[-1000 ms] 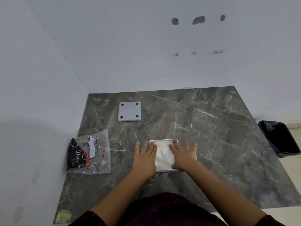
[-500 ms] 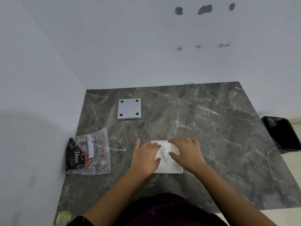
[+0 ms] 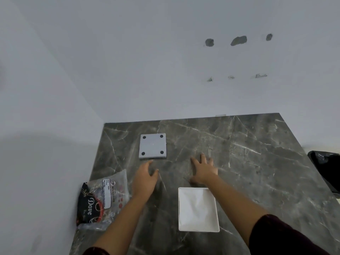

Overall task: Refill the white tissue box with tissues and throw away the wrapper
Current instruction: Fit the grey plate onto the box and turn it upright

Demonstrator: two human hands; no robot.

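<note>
On dark marble tabletop [image 3: 257, 162]: white tissue box [image 3: 198, 209] near front edge, open, filled with tissues [image 3: 195, 205]. Beyond it, both hands empty. Left hand [image 3: 145, 179] loosely curled, reaching toward grey square lid [image 3: 152, 145], apart from it. Right hand [image 3: 204, 170] spread flat, just past box. Clear wrapper [image 3: 103, 197] at left edge beside wall. Black bin [image 3: 325, 170] off right side.
</note>
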